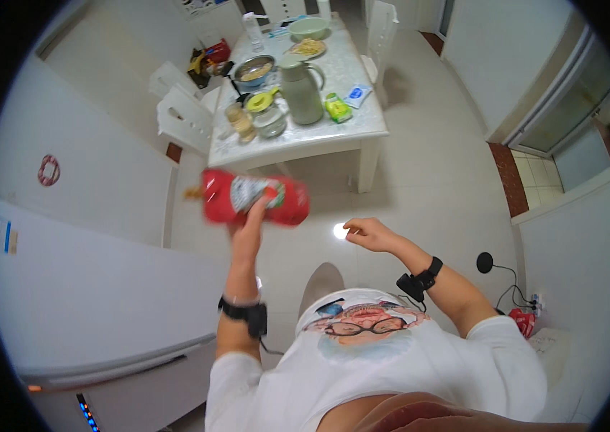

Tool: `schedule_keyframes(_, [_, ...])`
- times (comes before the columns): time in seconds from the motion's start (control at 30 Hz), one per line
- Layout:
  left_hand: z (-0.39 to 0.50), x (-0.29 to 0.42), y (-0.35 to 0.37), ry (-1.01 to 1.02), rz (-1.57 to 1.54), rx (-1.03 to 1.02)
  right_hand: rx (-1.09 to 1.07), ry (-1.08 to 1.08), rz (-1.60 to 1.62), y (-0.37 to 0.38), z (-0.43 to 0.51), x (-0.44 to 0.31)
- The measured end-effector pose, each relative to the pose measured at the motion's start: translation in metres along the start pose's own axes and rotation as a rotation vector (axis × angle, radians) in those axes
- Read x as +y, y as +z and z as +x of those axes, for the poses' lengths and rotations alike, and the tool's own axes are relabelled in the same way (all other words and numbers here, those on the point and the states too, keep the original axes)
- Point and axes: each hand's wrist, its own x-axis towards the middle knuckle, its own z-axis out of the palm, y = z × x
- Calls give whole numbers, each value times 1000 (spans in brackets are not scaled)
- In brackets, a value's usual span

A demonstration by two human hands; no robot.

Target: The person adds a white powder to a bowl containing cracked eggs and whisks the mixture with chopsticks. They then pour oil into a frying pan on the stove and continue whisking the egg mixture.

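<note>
My left hand [247,229] is closed around a red plastic package [218,197] with a printed label, held on its side in front of the dining table; its outline is a little blurred. Something yellowish-brown sticks out at its left end. My right hand [367,234] is over the floor, fingers loosely curled, holding nothing. Each forearm wears a black strap with a small device and a cable. Beyond the package, near the table's front edge, stand a grey-green thermos jug [301,94], a glass jar with a yellow-green lid [268,120] and a bottle with pale yellow contents [240,124].
On the marble-patterned table [305,141] are also a metal bowl [254,70], a plate of food [308,48], a green basin [308,28] and a green packet [338,108]. White chairs [183,120] flank it. A white refrigerator [110,308] is at left; cables [515,289] run at right.
</note>
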Motion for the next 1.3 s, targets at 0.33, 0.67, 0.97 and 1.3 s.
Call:
schedule_keyframes(0.33, [310, -242, 346, 39, 4, -81, 576, 363, 253, -161, -79, 142])
schedule_keyframes(0.67, [496, -455, 382, -85, 385, 755, 1013, 915, 493, -283, -153, 239])
schedule_keyframes(0.97, [530, -466, 359, -61, 869, 680, 859, 1323, 650, -362, -226, 355])
schedule_keyframes(1.3, [489, -417, 687, 189, 943, 396, 862, 1288, 301, -613, -341, 504])
